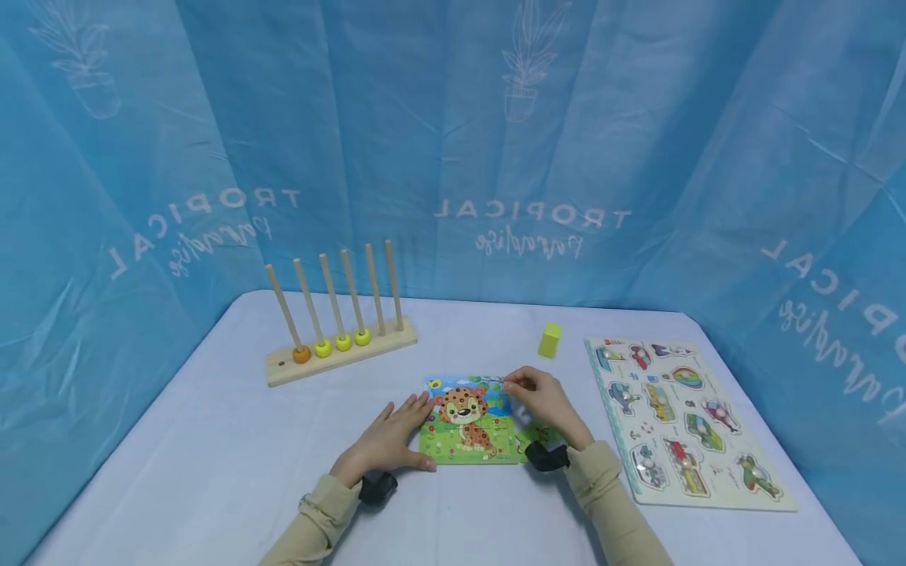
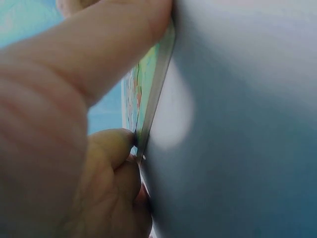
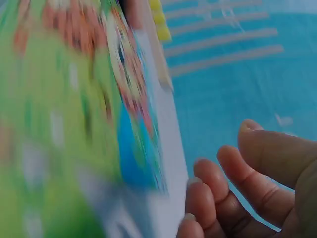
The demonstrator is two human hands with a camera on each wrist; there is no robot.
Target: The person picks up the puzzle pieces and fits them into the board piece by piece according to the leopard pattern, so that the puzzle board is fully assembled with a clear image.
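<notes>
One flat jigsaw puzzle (image 1: 467, 424), showing a spotted leopard cub on green grass, lies near the middle of the white table (image 1: 212, 472), between our two bare hands. Our left hand (image 1: 389, 440) is spread, fingers reaching to the puzzle's left edge and thumb beside its near left corner. Our right hand (image 1: 541, 397) is at the far right part of the picture, fingers curled and thumb close to the index finger; the blurred right wrist view shows nothing clearly between them, so we cannot tell whether they pinch a piece. Below those fingertips a pale gap (image 1: 520, 413) interrupts the picture, with a green section (image 1: 543, 434) nearer us, partly hidden by the wrist. We judge the step to be fitting the right side together. To do it well, we would use the left hand as a gentle fence, so that the puzzle cannot slide or buckle, and line up blue with blue and green with green. We would lower any piece straight down and press it flat with a fingertip, rather than forcing it sideways. Our right wrist should lift clear of the green section, since its black strap (image 1: 546, 457) overlaps that part and could nudge it askew.
</notes>
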